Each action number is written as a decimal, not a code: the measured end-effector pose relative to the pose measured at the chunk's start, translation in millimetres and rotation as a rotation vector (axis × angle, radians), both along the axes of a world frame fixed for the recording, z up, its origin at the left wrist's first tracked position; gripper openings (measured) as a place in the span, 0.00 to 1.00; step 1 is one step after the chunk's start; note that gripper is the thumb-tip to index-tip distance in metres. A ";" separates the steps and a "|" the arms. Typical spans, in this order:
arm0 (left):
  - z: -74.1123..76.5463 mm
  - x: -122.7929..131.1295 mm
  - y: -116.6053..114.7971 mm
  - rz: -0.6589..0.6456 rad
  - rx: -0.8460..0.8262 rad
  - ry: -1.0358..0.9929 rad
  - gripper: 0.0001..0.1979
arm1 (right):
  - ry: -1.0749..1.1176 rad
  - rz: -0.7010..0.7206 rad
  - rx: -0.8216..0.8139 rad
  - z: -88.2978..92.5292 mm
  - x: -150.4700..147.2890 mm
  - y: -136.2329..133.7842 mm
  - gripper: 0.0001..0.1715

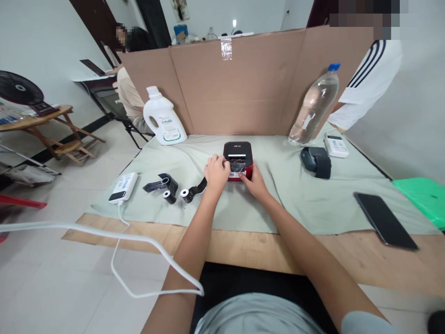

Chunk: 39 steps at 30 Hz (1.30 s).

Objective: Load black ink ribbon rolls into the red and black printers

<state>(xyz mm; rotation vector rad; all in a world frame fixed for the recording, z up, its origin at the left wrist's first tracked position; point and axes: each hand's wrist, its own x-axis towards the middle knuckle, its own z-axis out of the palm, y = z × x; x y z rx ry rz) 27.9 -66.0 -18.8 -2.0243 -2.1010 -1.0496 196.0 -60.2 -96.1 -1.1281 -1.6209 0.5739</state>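
A small red and black label printer (238,154) stands on the pale green cloth (208,213) in the middle of the table. My left hand (216,174) is curled, its fingertips at the printer's front left, beside a black ribbon that trails left to two small rolls (178,194). My right hand (255,182) presses against the printer's front right corner with fingers bent around it. Something shiny lies in the printer's open front slot.
A white power bank (123,187) with a white cable lies left. A white detergent jug (163,117), a clear water bottle (314,105), a black device (316,161), a white device (335,145) and a dark phone (385,220) surround the cloth. A cardboard screen (250,79) stands behind. Two other people are beyond it.
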 end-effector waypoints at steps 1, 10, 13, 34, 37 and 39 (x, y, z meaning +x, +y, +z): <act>0.2 0.2 0.1 0.002 -0.002 -0.004 0.08 | -0.001 -0.002 0.002 0.9 -0.1 -0.6 0.41; 3.6 -1.3 2.9 -0.009 -0.017 -0.073 0.08 | 0.002 -0.004 -0.009 0.9 0.0 -1.2 0.39; 2.9 -2.5 4.4 -0.015 -0.014 -0.058 0.09 | 0.010 -0.005 0.000 0.1 0.2 -0.8 0.40; -41.2 -0.2 2.1 -0.132 0.223 -0.151 0.16 | -0.539 0.054 -0.059 94.3 10.1 77.8 0.15; -46.7 -0.2 2.9 -0.151 0.262 -0.158 0.16 | -1.002 0.190 -0.238 123.3 -14.2 110.6 0.10; -48.8 0.0 3.7 -0.153 0.277 -0.147 0.15 | -1.133 0.260 -0.344 133.8 -32.0 123.0 0.07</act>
